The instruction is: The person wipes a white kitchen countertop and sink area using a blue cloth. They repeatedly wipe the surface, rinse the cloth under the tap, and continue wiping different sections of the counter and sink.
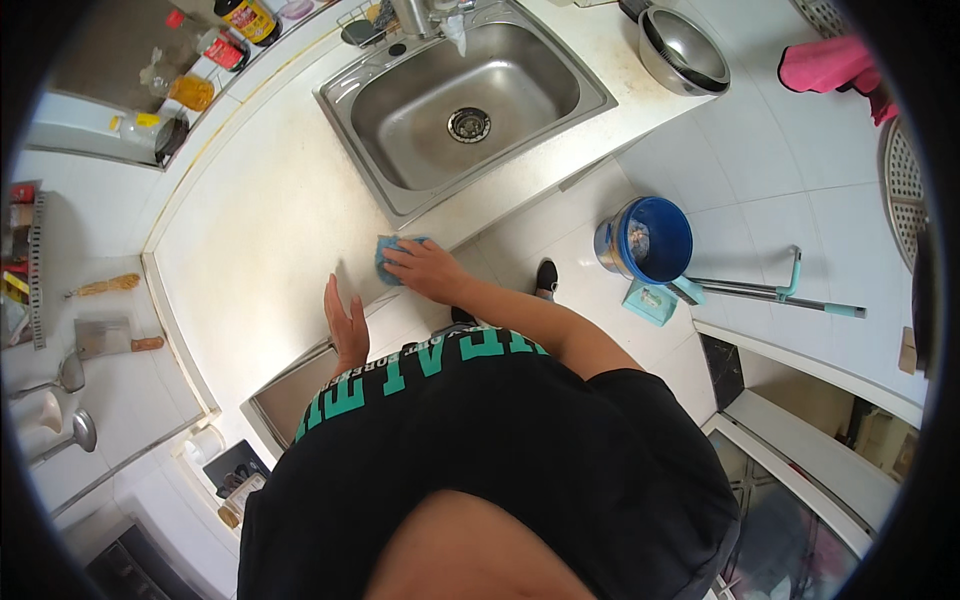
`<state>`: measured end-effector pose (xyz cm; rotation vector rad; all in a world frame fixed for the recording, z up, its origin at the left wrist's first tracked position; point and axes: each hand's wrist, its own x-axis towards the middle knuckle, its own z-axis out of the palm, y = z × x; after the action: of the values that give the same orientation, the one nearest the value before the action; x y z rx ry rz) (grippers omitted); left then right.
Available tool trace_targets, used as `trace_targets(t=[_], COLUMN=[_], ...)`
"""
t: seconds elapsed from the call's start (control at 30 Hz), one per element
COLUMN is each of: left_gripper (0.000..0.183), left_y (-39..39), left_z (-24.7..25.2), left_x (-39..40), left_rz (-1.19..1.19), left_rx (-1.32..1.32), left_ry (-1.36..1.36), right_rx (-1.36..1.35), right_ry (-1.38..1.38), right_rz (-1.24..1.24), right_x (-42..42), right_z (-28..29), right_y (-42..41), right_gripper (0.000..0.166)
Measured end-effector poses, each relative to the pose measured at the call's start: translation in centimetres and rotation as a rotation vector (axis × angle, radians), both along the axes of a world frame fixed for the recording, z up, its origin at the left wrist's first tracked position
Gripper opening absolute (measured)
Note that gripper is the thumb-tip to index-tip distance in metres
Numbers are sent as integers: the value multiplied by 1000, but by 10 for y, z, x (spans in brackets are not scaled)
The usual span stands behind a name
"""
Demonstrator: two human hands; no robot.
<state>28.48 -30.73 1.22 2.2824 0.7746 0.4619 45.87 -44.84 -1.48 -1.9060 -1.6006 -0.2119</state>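
Note:
My right hand (426, 268) presses a blue cloth (388, 259) on the white countertop (262, 225), at the front edge just below the near corner of the stainless steel sink (517, 71). The cloth shows beyond my fingertips and partly under them. To the left of it, my left hand (347, 321) is held up at the counter's edge, fingers extended and the thumb apart, with nothing in it. The sink basin holds no dishes, and its drain strainer (469, 124) is visible. A faucet (412, 16) stands at the sink's far side.
Metal bowls (684, 52) are stacked on the counter right of the sink. Bottles (225, 52) line the far ledge. A cleaver (105, 337) and ladles hang at the left wall. A blue bucket (656, 240) and a dustpan (651, 301) are on the floor at right.

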Motion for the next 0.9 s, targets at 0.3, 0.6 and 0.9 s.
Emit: trace_targets(t=[0.3, 0.6, 0.9], left_gripper=[55, 57, 62], left_y=[-39, -107, -146], left_z=[-1, 7, -12], left_x=[30, 161, 326], left_rz=[-21, -189, -332], left_rx=[0, 77, 330], left_ry=[56, -41, 110], right_rx=[-39, 102, -138], right_ry=[-147, 80, -64], right_rz=[-549, -1028, -581], right_x=[156, 381, 438], right_z=[-20, -3, 13], right_y=[-113, -268, -256], right_gripper=[25, 24, 27])
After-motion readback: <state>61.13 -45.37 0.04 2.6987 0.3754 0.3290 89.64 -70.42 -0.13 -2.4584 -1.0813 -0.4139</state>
